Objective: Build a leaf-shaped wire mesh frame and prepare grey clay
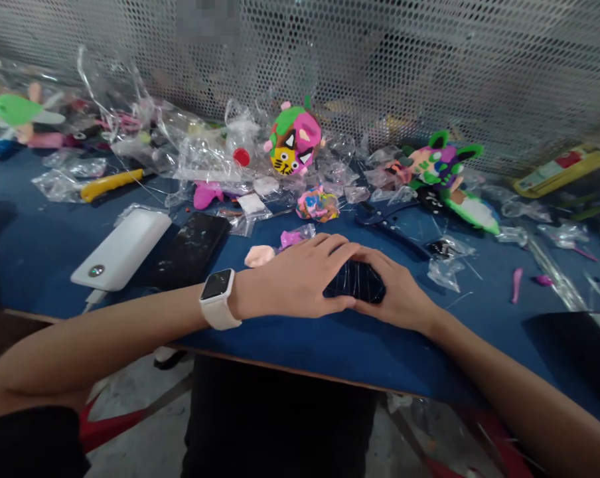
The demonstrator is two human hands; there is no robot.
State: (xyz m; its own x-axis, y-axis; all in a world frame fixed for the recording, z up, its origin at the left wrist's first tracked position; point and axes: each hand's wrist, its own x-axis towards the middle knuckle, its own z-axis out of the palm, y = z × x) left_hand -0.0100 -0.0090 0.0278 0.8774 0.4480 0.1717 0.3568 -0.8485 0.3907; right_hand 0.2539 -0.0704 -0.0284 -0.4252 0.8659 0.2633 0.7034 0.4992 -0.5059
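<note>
Between my two hands, low over the blue table, is a dark rounded object [356, 281] with thin pale lines across it; I cannot tell its exact kind. My left hand [300, 275], with a white-banded watch [220, 299] on its wrist, curls round its left side. Round the right side, my right hand [402, 289] is closed, and the fingertips of both hands meet near the top and bottom. Just beyond my left hand lie a pale pink clay lump [260, 255] and a purple clay piece [291, 239].
A colourful clay ball with a cat face [295, 141] stands at the back among plastic wrappers. On the left are a white power bank [123, 249], a black phone [193, 245] and a yellow-handled cutter [111, 184]. A dark blue tool [394, 226] lies right of centre. Perforated metal [379, 60] backs the table.
</note>
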